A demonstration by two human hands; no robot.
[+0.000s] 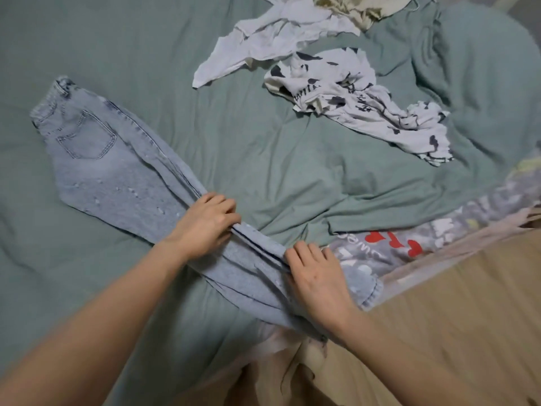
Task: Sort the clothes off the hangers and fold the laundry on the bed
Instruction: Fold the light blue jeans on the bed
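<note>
Both hands (pixel 205 222) (pixel 314 273) grip the jeans (pixel 117 171) on the bed (pixel 263 156)

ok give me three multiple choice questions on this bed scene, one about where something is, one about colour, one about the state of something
1. Where does the waistband of the jeans lie?
A. toward the far left of the bed
B. under the right hand
C. on the white garment

2. What colour is the bed sheet?
A. bright red
B. muted green
C. black

3. What state is the patterned black-and-white garment in?
A. neatly folded in a square
B. hanging on a hanger
C. crumpled and unfolded

Answers:
1. A, the waistband and back pocket sit at the far left, away from both hands.
2. B, the sheet shows grey-green all around the clothes.
3. C, it lies in rumpled twists beside the plain white garment, while the left hand and right hand grip the jeans' leg.
</note>
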